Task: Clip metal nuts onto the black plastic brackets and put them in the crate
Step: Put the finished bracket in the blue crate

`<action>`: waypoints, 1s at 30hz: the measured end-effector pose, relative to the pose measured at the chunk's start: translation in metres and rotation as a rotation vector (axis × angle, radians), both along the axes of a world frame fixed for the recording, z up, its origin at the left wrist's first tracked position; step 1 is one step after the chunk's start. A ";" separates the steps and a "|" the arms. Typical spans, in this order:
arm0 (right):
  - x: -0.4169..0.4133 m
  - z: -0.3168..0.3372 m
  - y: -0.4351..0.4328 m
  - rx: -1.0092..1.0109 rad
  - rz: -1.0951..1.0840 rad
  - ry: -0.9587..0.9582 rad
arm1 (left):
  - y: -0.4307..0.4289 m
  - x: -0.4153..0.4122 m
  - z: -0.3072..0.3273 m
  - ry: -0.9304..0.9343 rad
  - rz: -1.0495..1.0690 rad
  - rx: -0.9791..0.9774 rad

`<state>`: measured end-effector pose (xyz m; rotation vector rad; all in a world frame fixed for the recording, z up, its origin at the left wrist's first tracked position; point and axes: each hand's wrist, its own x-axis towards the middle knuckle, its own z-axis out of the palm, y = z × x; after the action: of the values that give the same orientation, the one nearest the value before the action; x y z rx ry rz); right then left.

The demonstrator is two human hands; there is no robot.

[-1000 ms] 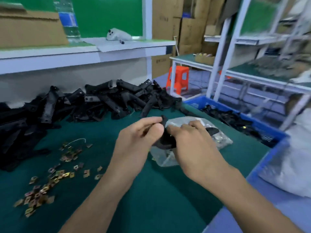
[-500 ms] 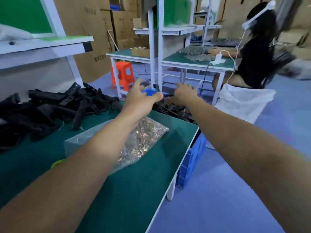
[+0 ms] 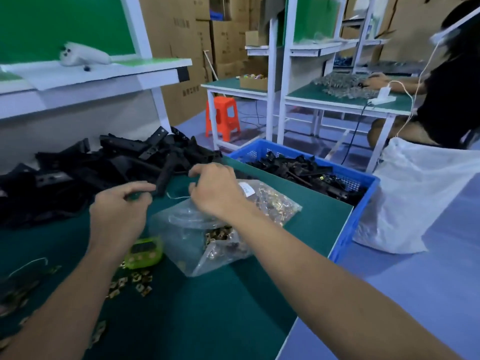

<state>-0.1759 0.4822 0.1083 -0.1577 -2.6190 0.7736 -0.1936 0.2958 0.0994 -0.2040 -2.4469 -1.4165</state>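
On my green table (image 3: 207, 313) the heap of black brackets (image 3: 85, 167) fills the back, and the blue crate (image 3: 359, 216) holding brackets sits off the right edge. My right hand (image 3: 215, 190) hovers over the bag of nuts (image 3: 181, 237), and my left hand (image 3: 120, 211) is beside it. Both are loosely curled and empty, with loose nuts (image 3: 140, 281) under my left wrist.

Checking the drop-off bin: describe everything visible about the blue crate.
The blue crate looks like moulded plastic. It is rectangular and open-topped, with perforated lattice walls under a solid rim. It stands upright against the far right edge of the green table, its rim near tabletop height. Black brackets lie piled inside, a few showing brass-coloured nuts. A white sack sits right beside its outer wall.
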 end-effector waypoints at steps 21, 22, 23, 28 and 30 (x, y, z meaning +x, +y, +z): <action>-0.121 -0.061 -0.251 0.036 0.448 -0.495 | -0.220 0.090 -0.093 -0.244 0.301 -0.447; -0.127 -0.062 -0.253 0.025 0.449 -0.493 | -0.218 0.089 -0.091 -0.235 0.306 -0.447; -0.134 -0.065 -0.259 0.016 0.449 -0.502 | -0.220 0.088 -0.091 -0.229 0.311 -0.449; -0.169 -0.082 -0.267 0.145 0.354 -0.467 | -0.225 0.082 -0.088 -0.198 0.330 -0.436; -0.178 -0.089 -0.267 0.197 0.328 -0.392 | -0.227 0.080 -0.089 -0.205 0.337 -0.411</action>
<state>-0.3535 0.2151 0.0195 0.2030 -3.1252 0.6303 -0.1136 0.0688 0.0106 0.2688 -2.7514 -0.8224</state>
